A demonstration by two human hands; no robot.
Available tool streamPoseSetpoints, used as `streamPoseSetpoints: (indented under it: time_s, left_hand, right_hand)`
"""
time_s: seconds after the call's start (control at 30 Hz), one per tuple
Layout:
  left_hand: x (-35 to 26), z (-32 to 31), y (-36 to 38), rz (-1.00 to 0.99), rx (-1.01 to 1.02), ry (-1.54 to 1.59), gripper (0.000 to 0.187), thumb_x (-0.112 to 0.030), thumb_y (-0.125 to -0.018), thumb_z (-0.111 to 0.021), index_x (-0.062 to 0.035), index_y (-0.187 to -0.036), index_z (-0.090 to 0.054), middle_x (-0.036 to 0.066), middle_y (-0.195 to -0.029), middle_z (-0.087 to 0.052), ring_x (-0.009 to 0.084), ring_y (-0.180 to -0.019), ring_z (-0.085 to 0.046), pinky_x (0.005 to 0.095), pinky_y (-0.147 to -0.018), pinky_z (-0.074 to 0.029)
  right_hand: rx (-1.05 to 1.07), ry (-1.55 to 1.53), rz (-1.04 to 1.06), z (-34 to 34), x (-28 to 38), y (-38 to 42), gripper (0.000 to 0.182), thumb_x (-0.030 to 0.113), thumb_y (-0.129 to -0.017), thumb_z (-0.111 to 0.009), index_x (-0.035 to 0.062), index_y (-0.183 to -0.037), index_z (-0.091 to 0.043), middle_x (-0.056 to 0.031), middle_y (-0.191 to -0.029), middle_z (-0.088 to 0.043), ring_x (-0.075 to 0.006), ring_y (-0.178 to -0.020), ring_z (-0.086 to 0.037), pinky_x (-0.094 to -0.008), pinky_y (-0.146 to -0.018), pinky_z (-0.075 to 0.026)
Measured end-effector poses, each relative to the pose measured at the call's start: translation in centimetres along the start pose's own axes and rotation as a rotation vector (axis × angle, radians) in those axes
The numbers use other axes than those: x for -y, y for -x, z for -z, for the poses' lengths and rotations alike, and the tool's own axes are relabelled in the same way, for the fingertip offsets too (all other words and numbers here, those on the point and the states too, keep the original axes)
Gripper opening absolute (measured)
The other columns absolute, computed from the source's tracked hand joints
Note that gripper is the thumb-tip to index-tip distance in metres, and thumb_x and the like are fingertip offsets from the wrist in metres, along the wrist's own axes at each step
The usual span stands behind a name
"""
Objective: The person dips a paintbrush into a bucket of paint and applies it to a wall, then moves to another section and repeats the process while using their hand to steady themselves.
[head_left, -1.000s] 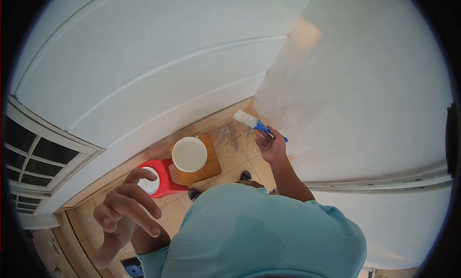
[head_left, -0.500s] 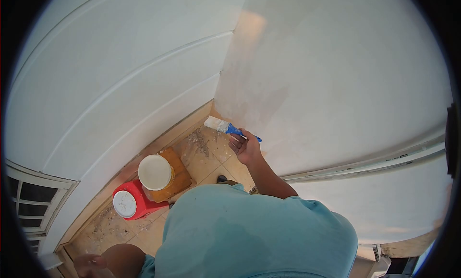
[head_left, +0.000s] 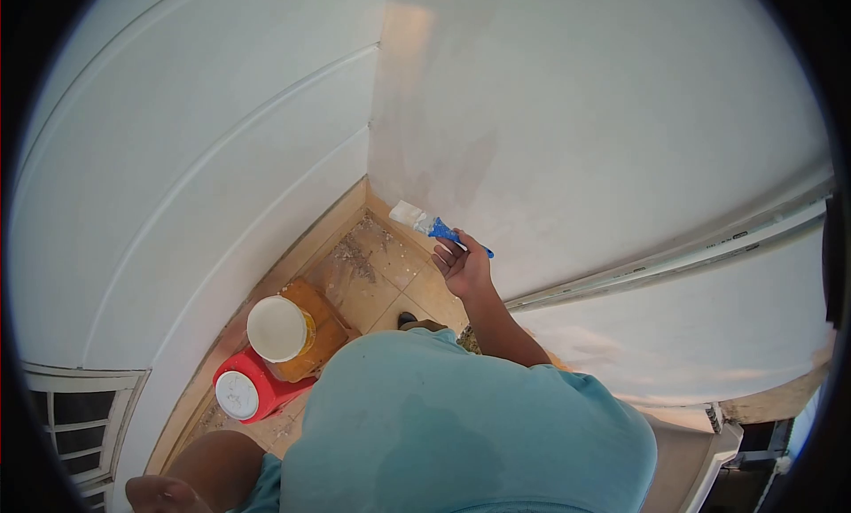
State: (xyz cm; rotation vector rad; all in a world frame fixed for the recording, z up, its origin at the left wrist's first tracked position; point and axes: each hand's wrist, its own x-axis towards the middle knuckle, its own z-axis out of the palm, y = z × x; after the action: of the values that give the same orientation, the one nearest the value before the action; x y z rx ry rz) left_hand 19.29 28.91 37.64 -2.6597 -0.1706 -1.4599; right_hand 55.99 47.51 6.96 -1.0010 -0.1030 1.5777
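Observation:
A paintbrush (head_left: 445,230) with a blue handle and white-coated bristles is held in my right hand (head_left: 465,265). Its bristles point to the upper left, near the corner where two pale walls meet; whether they touch the wall I cannot tell. My left hand (head_left: 160,494) is low at the left edge of the view, its fingers hard to make out. Above and right of it stand a white-topped bucket (head_left: 277,329) on a brown stool-like block (head_left: 317,311) and a red container (head_left: 255,371) with a white round face.
The tiled floor (head_left: 377,269) has splatters near the corner. A barred window (head_left: 84,420) is at the lower left. White pipe-like strips (head_left: 674,265) run along the right wall. A dark shoe (head_left: 407,319) shows below the brush hand.
The view has shifted, so the wall corner sits further left. My right hand and the brush appear slightly further right, and the brush tilts more downward to the right.

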Motion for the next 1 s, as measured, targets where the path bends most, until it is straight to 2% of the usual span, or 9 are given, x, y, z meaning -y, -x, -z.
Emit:
streamPoseSetpoints:
  time_s: [0.33, 0.4, 0.47, 0.5, 0.57, 0.67, 0.73, 0.8, 1.0]
  left_hand:
    - [2.9, 1.2, 0.1, -0.132, 0.056, 0.003, 0.037, -0.052, -0.100, -0.027, -0.0302, -0.123, -0.047, -0.006, -0.062, -0.049, 0.0062, -0.065, -0.060, 0.0668, -0.104, -0.031]
    - [2.9, 1.0, 2.2, -0.050, -0.062, -0.070, 0.036, -0.047, -0.100, -0.037, -0.0244, -0.124, -0.052, -0.003, -0.069, -0.055, 0.0125, -0.068, -0.060, 0.0550, -0.099, -0.040]
    - [3.8, 4.1, 7.1, 0.280, 0.156, -0.078, 0.090, -0.089, -0.074, -0.033, -0.0344, -0.146, -0.030, 0.006, -0.075, -0.059, 0.0202, -0.072, -0.056, 0.0648, -0.100, -0.029]
    - [6.3, 1.1, 7.1, 0.309, -0.002, -0.042, 0.105, -0.091, -0.072, -0.031, -0.0213, -0.149, -0.027, 0.009, -0.076, -0.055, 0.0222, -0.071, -0.054, 0.0686, -0.100, -0.028]
    - [7.7, -2.1, 14.3, 0.810, -0.340, -0.230, 0.102, -0.081, -0.080, -0.042, 0.0018, -0.139, -0.040, 0.005, -0.070, -0.056, 0.0199, -0.070, -0.057, 0.0582, -0.099, -0.038]
    - [6.2, -6.3, 21.7, 1.391, -0.389, -0.235, 0.052, -0.029, -0.087, -0.067, 0.0012, -0.128, -0.055, 0.004, -0.068, -0.058, 0.0165, -0.072, -0.059, 0.0444, -0.092, -0.045]
    - [4.7, -9.0, 21.4, 1.621, 0.026, -0.419, 0.046, -0.020, -0.080, -0.073, -0.0050, -0.122, -0.062, 0.005, -0.069, -0.061, 0.0181, -0.072, -0.062, 0.0396, -0.084, -0.047]
    - [4.2, -10.4, 22.1, 1.379, 0.546, -0.493, 0.046, -0.025, -0.079, -0.075, -0.0124, -0.121, -0.063, 0.006, -0.074, -0.066, 0.0212, -0.076, -0.065, 0.0386, -0.080, -0.049]
    - [7.4, -14.3, 20.3, 1.444, 0.688, -0.287, 0.053, -0.037, -0.079, -0.073, -0.0176, -0.127, -0.060, 0.007, -0.090, -0.071, 0.0244, -0.086, -0.067, 0.0426, -0.089, -0.045]
  right_hand:
    - [-0.167, -0.073, 0.093, 3.6, 0.6, 3.6, 0.021, 0.022, -0.094, -0.053, 0.0132, -0.113, -0.054, -0.0128, -0.096, -0.068, -0.0254, -0.078, -0.068, -0.0401, -0.073, -0.058]
    - [-0.153, -0.086, 0.110, 4.1, 0.7, 4.6, 0.021, 0.023, -0.094, -0.054, 0.0147, -0.113, -0.055, -0.0113, -0.097, -0.068, -0.0236, -0.078, -0.067, -0.0390, -0.075, -0.057]
    - [-0.143, -0.091, 0.104, 5.3, 1.3, 5.1, 0.021, 0.023, -0.093, -0.055, 0.0147, -0.113, -0.055, -0.0110, -0.097, -0.068, -0.0228, -0.079, -0.066, -0.0389, -0.076, -0.056]
    - [-0.186, -0.109, 0.138, 5.6, 1.6, 5.3, 0.021, 0.023, -0.093, -0.055, 0.0141, -0.112, -0.055, -0.0110, -0.098, -0.068, -0.0224, -0.079, -0.066, -0.0388, -0.076, -0.056]
    - [-0.223, -0.139, 0.151, 6.5, 2.1, 5.3, 0.021, 0.022, -0.093, -0.056, 0.0136, -0.112, -0.056, -0.0110, -0.098, -0.068, -0.0221, -0.079, -0.065, -0.0386, -0.077, -0.055]
    - [-0.312, -0.169, 0.181, 8.0, 2.6, 5.3, 0.022, 0.023, -0.094, -0.054, 0.0139, -0.114, -0.054, -0.0126, -0.096, -0.069, -0.0230, -0.077, -0.067, -0.0390, -0.075, -0.057]
    - [-0.368, -0.173, 0.207, 8.5, 2.8, 5.5, 0.022, 0.024, -0.094, -0.055, 0.0138, -0.114, -0.055, -0.0119, -0.096, -0.069, -0.0225, -0.076, -0.067, -0.0388, -0.076, -0.056]
    - [-0.372, -0.158, 0.180, 8.9, 3.1, 5.1, 0.022, 0.023, -0.094, -0.055, 0.0137, -0.114, -0.055, -0.0113, -0.097, -0.068, -0.0221, -0.077, -0.066, -0.0389, -0.076, -0.056]
    - [-0.403, -0.088, 0.138, 7.4, 4.6, 3.2, 0.020, 0.022, -0.093, -0.056, 0.0148, -0.112, -0.057, -0.0088, -0.098, -0.069, -0.0182, -0.076, -0.064, -0.0347, -0.076, -0.055]
